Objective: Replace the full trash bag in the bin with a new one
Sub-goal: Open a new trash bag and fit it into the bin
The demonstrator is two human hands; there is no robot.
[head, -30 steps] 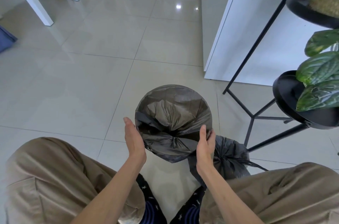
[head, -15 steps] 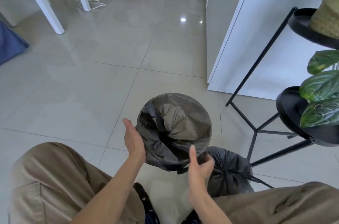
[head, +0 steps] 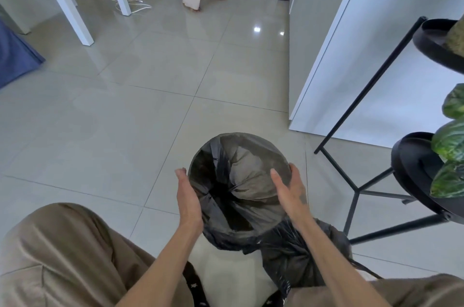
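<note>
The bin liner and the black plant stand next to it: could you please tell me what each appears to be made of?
The bin liner looks like thin plastic film, dark grey and faintly glossy: it wrinkles and gathers into folds. The plant stand looks like slim metal rod in matte black, judging by its thin straight legs, though the coating hides the metal.

Wide open glossy beige tiled floor point(head: 100, 135) left of and beyond the round bin lined with a black plastic bag point(head: 246, 163). The right is tight: the tied full black trash bag point(head: 283, 256) sits just beside the bin, the black metal plant stand point(head: 356, 189) spreads its legs near, and the white cabinet point(head: 339, 68) walls off behind.
</note>
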